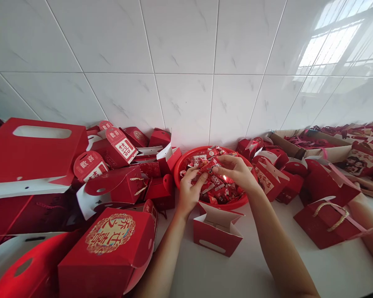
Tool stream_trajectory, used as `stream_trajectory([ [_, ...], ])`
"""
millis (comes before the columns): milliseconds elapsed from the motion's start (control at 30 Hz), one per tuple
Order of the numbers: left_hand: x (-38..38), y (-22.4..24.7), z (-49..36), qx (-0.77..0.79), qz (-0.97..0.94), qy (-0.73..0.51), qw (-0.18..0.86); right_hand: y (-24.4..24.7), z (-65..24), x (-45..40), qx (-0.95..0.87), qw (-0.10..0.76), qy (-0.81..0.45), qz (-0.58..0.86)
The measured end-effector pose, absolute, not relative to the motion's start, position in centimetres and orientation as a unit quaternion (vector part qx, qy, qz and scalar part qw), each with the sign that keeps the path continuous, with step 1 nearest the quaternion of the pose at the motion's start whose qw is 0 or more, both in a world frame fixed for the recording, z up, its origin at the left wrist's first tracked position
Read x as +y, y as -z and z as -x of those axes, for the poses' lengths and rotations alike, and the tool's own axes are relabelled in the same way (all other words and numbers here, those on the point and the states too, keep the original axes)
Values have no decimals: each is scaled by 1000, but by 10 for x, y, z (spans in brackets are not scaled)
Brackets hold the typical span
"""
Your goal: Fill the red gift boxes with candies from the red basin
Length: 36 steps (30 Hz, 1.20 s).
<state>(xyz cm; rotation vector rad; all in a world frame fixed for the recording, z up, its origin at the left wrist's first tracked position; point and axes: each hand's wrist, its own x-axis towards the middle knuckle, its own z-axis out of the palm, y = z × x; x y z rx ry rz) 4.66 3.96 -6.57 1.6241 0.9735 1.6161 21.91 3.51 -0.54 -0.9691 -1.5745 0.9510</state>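
Observation:
Over a red plastic basket (245, 201) full of red wrapped candies (222, 192), both hands come together. My right hand (240, 173) pinches a red-wrapped candy (209, 165) between thumb and fingers. My left hand (191, 191) has its thumb and fingers closed at the candy's left end. Whether it grips that same packet or another one beneath cannot be made out. Just in front of the basket, between my forearms, an open red gift box (216, 236) stands with its white inside showing. What it holds inside is hidden.
Red gift boxes (107, 244) crowd the left side, some stacked and open. More red boxes (272, 178) sit right of the basket, with a cardboard carton (338, 154) behind. Another person's arm (365, 219) reaches in beside a rope-handled box (326, 223). A tiled wall (186, 99) stands behind.

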Motion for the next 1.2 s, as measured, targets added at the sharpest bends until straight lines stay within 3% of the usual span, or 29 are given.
stream_trajectory([
  [267, 40, 66, -45, 388, -557, -625, 386, 4, -226, 37, -522, 594, -449, 416],
  [800, 45, 75, -44, 373, -566, -650, 344, 3, -232, 36, -544, 565, -444, 433],
  [1067, 43, 72, -44, 383, -532, -658, 371, 6, -241, 36, -615, 500, -382, 475],
  [1200, 46, 73, -47, 393, -491, -672, 391, 8, -257, 38, -675, 400, -325, 527],
])
